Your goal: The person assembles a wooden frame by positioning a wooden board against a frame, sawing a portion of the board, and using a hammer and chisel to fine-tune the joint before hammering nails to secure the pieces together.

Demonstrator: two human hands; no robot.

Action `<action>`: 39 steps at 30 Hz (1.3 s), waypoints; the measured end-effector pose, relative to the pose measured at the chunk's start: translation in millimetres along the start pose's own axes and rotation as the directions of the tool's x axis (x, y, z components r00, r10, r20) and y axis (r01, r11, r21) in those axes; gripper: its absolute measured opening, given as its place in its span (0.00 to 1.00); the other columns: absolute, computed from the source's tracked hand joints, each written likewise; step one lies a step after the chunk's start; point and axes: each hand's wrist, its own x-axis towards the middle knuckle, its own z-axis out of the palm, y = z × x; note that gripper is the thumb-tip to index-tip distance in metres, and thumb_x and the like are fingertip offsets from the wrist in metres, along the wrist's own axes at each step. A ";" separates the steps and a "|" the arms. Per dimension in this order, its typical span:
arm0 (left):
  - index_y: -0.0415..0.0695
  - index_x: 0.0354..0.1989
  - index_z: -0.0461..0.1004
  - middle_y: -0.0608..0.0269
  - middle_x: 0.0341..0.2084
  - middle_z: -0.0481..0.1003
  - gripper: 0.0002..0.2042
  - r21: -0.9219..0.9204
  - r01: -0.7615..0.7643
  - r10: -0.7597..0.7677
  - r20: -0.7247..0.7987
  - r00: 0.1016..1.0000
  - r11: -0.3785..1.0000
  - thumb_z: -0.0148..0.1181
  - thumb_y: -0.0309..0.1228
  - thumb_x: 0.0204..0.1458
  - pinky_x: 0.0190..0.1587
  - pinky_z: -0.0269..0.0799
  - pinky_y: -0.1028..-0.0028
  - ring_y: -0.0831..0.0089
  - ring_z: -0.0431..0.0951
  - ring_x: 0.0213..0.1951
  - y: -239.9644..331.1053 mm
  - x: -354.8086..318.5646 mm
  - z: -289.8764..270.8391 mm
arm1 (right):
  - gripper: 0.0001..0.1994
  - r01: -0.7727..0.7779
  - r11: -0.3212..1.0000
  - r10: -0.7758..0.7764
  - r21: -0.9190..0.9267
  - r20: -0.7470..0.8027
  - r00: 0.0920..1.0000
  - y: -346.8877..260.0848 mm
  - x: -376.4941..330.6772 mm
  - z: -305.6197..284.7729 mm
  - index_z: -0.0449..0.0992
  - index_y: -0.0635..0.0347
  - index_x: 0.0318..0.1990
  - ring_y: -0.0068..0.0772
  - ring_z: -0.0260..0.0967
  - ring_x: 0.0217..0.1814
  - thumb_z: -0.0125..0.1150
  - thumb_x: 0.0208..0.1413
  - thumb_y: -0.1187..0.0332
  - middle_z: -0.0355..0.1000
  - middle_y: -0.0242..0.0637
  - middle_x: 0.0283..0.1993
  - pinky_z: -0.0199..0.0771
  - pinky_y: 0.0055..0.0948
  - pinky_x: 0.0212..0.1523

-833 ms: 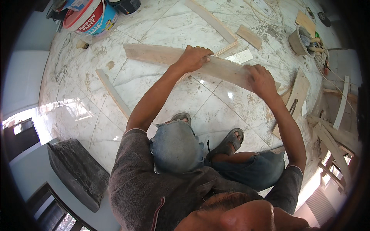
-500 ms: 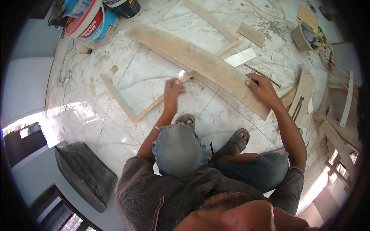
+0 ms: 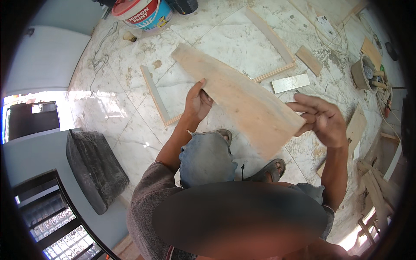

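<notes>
A long wooden board [image 3: 247, 104] is lifted off the floor and tilted, running from the far left to the near right in front of me. My left hand [image 3: 199, 102] grips its left edge, thumb on the upper face and fingers beneath. At the near right end, my right hand [image 3: 324, 121] has its fingers against the board's edge, the forefinger stretched out. Beyond and under the board, a plywood frame [image 3: 154, 95] lies on the tiles, partly hidden by it.
A short pale block [image 3: 290, 83] and a small wooden piece [image 3: 309, 60] lie beyond my right hand. A paint bucket [image 3: 143, 15] stands far left, and a grey bucket of tools [image 3: 364, 73] far right. Scrap wood [image 3: 377, 190] is piled at right. A black slab-like object [image 3: 95, 169] is at left.
The board has come up off the floor, tilting and shifting nearer. My left hand has taken hold of its left edge; my right hand has moved from its upper face to the right end.
</notes>
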 end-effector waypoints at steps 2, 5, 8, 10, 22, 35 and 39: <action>0.34 0.56 0.62 0.48 0.50 0.71 0.23 -0.029 -0.007 0.007 0.015 1.000 1.000 0.47 0.39 0.58 0.57 0.67 0.62 0.59 0.72 0.52 14.4 -4.2 6.4 | 0.30 0.075 0.996 -0.075 0.055 0.005 0.997 1.1 0.6 26.1 0.59 0.76 0.60 0.39 0.70 0.53 0.61 0.55 0.66 0.65 0.54 0.58 0.76 0.34 0.48; 0.34 0.55 0.63 0.48 0.49 0.72 0.23 -0.086 -0.016 0.016 0.001 1.000 0.996 0.47 0.39 0.57 0.55 0.69 0.61 0.59 0.73 0.50 24.9 -11.6 -2.3 | 0.29 0.085 0.995 -0.088 0.058 0.044 0.995 -9.5 2.7 55.6 0.57 0.73 0.62 0.39 0.69 0.55 0.59 0.54 0.77 0.63 0.53 0.59 0.72 0.33 0.53; 0.34 0.56 0.62 0.47 0.50 0.71 0.23 -0.103 0.006 -0.002 0.033 0.999 0.995 0.46 0.38 0.58 0.55 0.69 0.61 0.58 0.73 0.51 27.2 -17.4 8.0 | 0.28 0.151 0.989 -0.150 0.002 0.050 0.987 -8.6 1.8 68.4 0.57 0.69 0.63 0.39 0.69 0.55 0.58 0.55 0.77 0.63 0.52 0.59 0.72 0.32 0.53; 0.34 0.57 0.61 0.47 0.50 0.70 0.24 -0.079 -0.001 0.004 0.038 0.999 0.997 0.46 0.38 0.58 0.55 0.69 0.61 0.57 0.73 0.51 25.8 -19.8 13.8 | 0.27 0.176 0.983 -0.173 -0.055 0.061 0.983 -7.4 0.2 69.2 0.58 0.67 0.63 0.38 0.69 0.55 0.57 0.56 0.77 0.63 0.51 0.59 0.72 0.32 0.53; 0.39 0.42 0.69 0.55 0.37 0.73 0.14 0.079 0.074 -0.073 -0.012 0.997 0.994 0.55 0.39 0.57 0.40 0.72 0.69 0.67 0.75 0.38 -44.5 24.8 12.7 | 0.39 0.086 0.115 -0.153 -0.990 0.068 0.986 -24.0 2.6 30.0 0.62 0.63 0.61 0.55 0.58 0.63 0.69 0.42 0.53 0.60 0.55 0.62 0.59 0.47 0.60; 0.37 0.54 0.64 0.48 0.45 0.71 0.26 0.853 -0.274 0.126 0.244 0.962 0.444 0.59 0.42 0.53 0.51 0.67 0.66 0.59 0.71 0.48 -46.6 17.9 -19.5 | 0.13 -0.432 -0.254 -0.235 -0.865 -0.378 0.895 101.0 -26.3 -92.4 0.75 0.59 0.47 0.48 0.72 0.44 0.55 0.55 0.72 0.75 0.46 0.41 0.69 0.42 0.44; 0.39 0.58 0.60 0.45 0.52 0.65 0.34 0.994 -0.020 0.774 -0.073 0.629 0.110 0.64 0.44 0.47 0.57 0.60 0.58 0.53 0.65 0.55 11.2 38.7 -176.9 | 0.13 -0.490 -0.161 -0.372 -0.857 -0.408 0.834 103.1 -90.0 -146.9 0.75 0.60 0.48 0.49 0.72 0.44 0.56 0.55 0.71 0.75 0.48 0.42 0.70 0.40 0.46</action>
